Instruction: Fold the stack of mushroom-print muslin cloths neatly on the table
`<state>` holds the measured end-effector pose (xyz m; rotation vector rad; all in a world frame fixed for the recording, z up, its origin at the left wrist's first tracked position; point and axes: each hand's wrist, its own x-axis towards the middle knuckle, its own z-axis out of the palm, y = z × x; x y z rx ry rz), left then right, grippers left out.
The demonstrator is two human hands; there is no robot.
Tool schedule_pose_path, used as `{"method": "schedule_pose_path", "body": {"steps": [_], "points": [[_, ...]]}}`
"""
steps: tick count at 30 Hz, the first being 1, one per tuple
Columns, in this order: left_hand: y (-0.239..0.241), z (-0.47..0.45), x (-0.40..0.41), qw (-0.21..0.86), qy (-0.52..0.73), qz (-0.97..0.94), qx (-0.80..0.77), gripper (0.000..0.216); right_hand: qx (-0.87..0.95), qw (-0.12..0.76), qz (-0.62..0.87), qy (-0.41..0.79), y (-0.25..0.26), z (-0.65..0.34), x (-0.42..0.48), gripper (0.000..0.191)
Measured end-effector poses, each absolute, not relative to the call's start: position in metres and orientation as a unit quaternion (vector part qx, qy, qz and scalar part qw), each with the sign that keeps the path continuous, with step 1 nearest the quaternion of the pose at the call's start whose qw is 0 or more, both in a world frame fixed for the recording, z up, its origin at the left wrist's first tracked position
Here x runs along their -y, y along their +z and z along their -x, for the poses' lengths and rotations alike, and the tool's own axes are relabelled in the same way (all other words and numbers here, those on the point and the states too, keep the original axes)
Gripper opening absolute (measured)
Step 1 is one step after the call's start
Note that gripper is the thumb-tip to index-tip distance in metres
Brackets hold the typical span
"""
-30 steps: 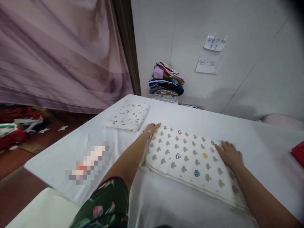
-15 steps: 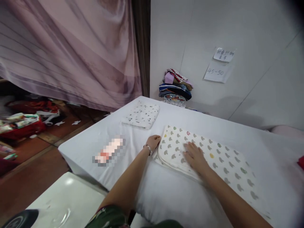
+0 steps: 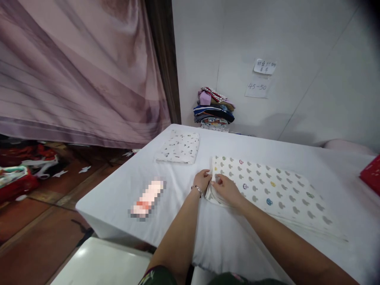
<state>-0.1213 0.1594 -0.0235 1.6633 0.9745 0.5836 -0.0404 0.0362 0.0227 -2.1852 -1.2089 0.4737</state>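
Curtain [image 3: 74,71], mauve, fills the left; clutter [image 3: 18,178] lies on the floor beneath it. Table [image 3: 231,245] is under a white sheet. Blurred oblong item [image 3: 147,198] lies near its left edge. Small folded cloth [image 3: 179,147] with grey specks sits beyond, apart from the hands. Left hand [image 3: 202,180], bracelet at wrist, grips the left end of the mushroom-print cloth [image 3: 276,194], fingers curled round the edge. Right hand [image 3: 225,189] touches the same end, thumb and fingers pinching the layers there. Cloth lies folded flat, running rightward across the table. Stack of clothes [image 3: 214,109] stands at the wall; two notes [image 3: 258,85] are taped up right of it. Red item [image 3: 371,174] shows at far right.
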Motion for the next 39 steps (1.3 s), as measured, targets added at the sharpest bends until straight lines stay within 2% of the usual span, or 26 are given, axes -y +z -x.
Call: {"method": "schedule_pose_path", "body": {"steps": [6, 9, 12, 16, 19, 22, 30, 35, 39], "points": [[-0.022, 0.115, -0.157, 0.649, 0.222, -0.610, -0.397, 0.031, 0.418, 0.287, 0.834, 0.215, 0.024, 0.036, -0.046, 0.036], [-0.022, 0.113, -0.156, 0.662, 0.212, -0.603, -0.392, 0.032, 0.391, 0.348, 0.807, 0.273, 0.020, 0.031, -0.044, 0.028], [-0.023, 0.112, -0.155, 0.666, 0.209, -0.601, -0.390, 0.032, 0.333, 0.435, 0.758, 0.353, 0.013, 0.025, -0.041, 0.028], [-0.024, 0.111, -0.154, 0.659, 0.214, -0.607, -0.389, 0.031, 0.294, 0.477, 0.738, 0.377, 0.007, 0.020, -0.040, 0.031], [-0.022, 0.113, -0.154, 0.616, 0.229, -0.642, -0.395, 0.031, 0.295, 0.486, 0.730, 0.379, 0.007, 0.020, -0.039, 0.032], [-0.019, 0.114, -0.153, 0.524, 0.233, -0.712, -0.406, 0.029, 0.299, 0.486, 0.733, 0.372, 0.009, 0.023, -0.039, 0.029], [-0.008, 0.117, -0.144, 0.374, 0.190, -0.808, -0.413, 0.019, 0.401, 0.389, 0.779, 0.286, 0.005, 0.024, -0.044, 0.027], [-0.008, 0.117, -0.143, 0.330, 0.153, -0.830, -0.423, 0.024, 0.411, 0.374, 0.786, 0.273, 0.002, 0.023, -0.046, 0.028], [-0.007, 0.116, -0.144, 0.330, 0.142, -0.838, -0.411, 0.018, 0.402, 0.385, 0.778, 0.292, 0.003, 0.022, -0.043, 0.032]]}}
